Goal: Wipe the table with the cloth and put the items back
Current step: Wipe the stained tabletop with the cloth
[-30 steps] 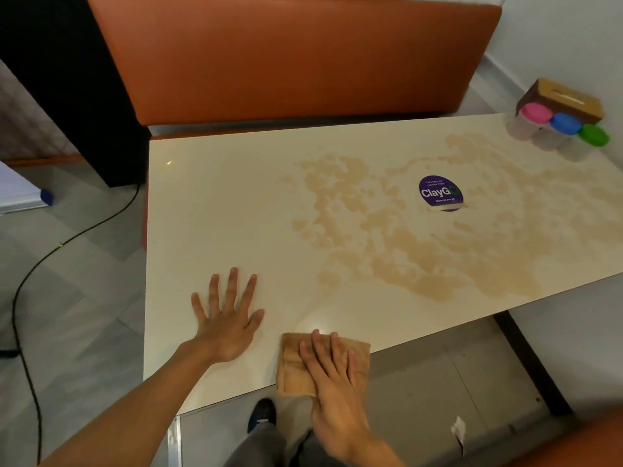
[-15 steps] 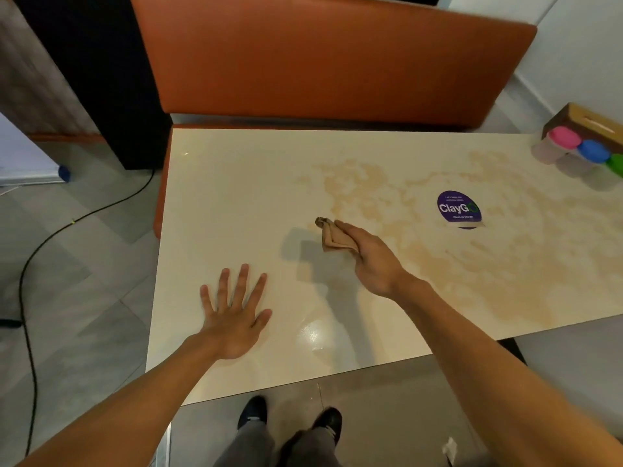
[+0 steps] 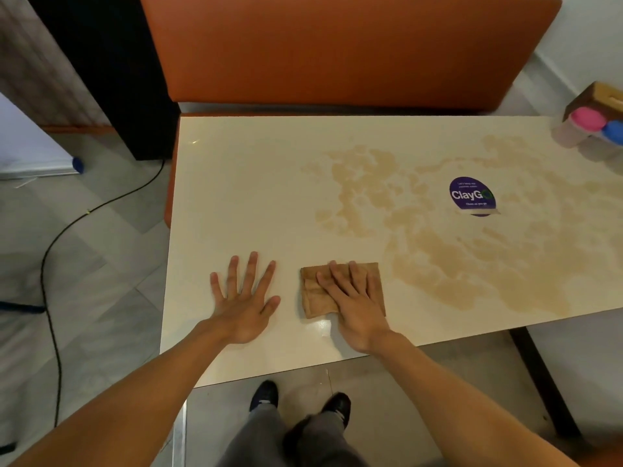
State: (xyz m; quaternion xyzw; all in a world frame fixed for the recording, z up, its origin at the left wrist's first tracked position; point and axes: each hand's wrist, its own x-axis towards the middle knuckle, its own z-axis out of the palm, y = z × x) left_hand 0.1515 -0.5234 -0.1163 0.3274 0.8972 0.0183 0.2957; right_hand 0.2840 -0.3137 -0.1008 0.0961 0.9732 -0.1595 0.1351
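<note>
Grey floor tiles and a black cable (image 3: pixel 50 251) fill the left side, with an orange bench (image 3: pixel 337 45) behind the cream table (image 3: pixel 236 180). On the table's near left part the left hand (image 3: pixel 244 299) lies flat, fingers spread, bracing and holding nothing. Just right of it, apart from it, the right hand (image 3: pixel 354 298) presses flat on the folded brown cloth (image 3: pixel 317 298), fingers together, pinning rather than pinching it. Right of the cloth a wide tan stain (image 3: pixel 455 257) spreads across the table around a purple sticker (image 3: pixel 472 196). At the far right corner stand tubs with pink (image 3: pixel 588 119) and blue (image 3: pixel 613 131) lids before a brown box (image 3: pixel 603 96).

Judging from this, the stain is mostly unwiped. A long sweep right could smear liquid off the near edge, or knock the tubs if the hand overshoots; the folded cloth may also bunch under uneven pressure.

Half a second earlier the right hand held the cloth bunched up, further out near the stain's left fringe; now it is flat and nearer the edge. The left hand has not shifted.
</note>
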